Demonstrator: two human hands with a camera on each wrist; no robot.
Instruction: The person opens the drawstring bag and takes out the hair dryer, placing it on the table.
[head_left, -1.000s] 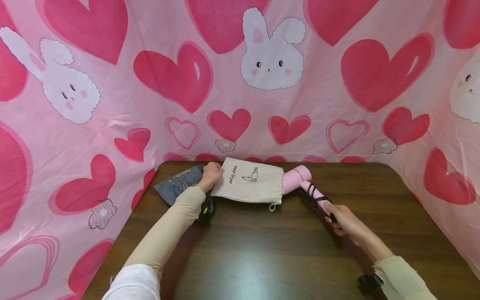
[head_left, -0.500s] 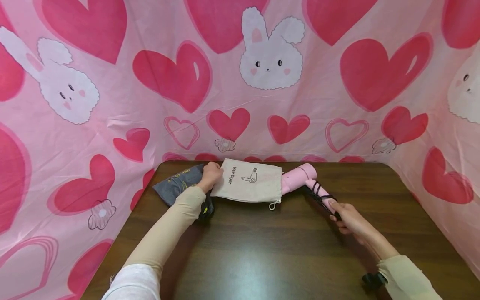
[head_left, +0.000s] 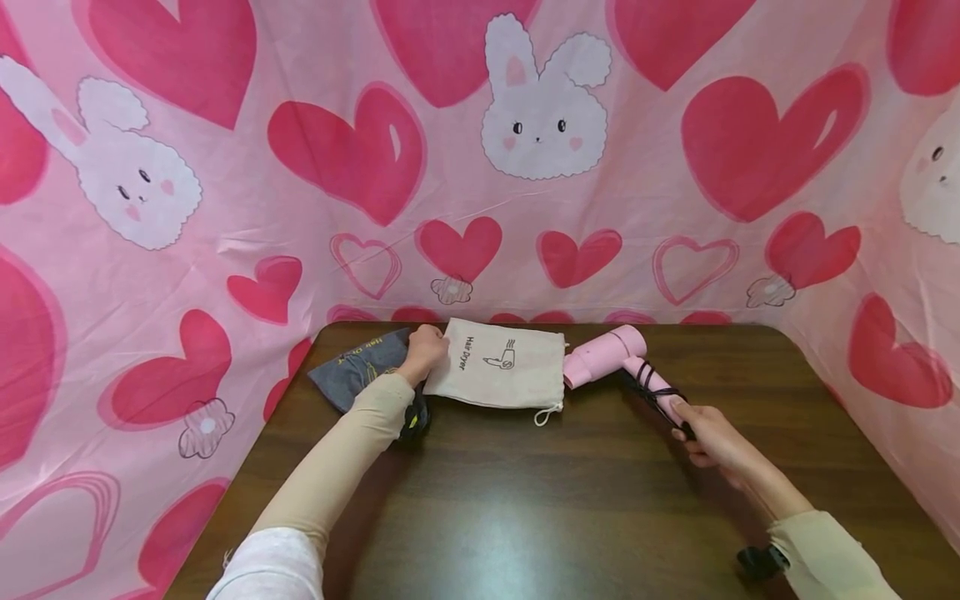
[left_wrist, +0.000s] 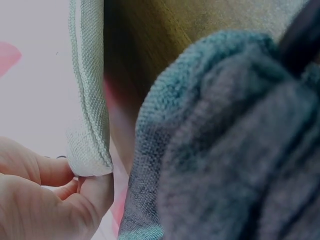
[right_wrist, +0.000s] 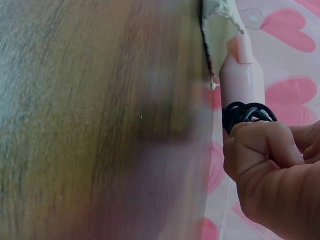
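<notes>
A pink hair dryer (head_left: 604,357) with a black cord wound round its handle is gripped by my right hand (head_left: 712,443) at the handle's end. Its nozzle is right at the mouth of a cream drawstring bag (head_left: 517,379) printed "Hair Dryer". My left hand (head_left: 426,350) pinches the bag's closed left end between thumb and fingers. In the left wrist view the bag's corner (left_wrist: 92,160) shows in that pinch. A dark grey bag (head_left: 352,375) with yellow lettering lies just left of my left hand, partly hidden by the forearm.
Brown wooden table (head_left: 495,500) underneath. A black item (head_left: 414,421) with a yellow-green mark sticks out beside the left forearm, near the grey bag. A pink curtain (head_left: 540,208) with hearts and rabbits stands behind the table and on both sides.
My right hand has moved right with the hair dryer, and the dryer's barrel has slid out of the cream bag's mouth. My left hand stays on the bag's end.
</notes>
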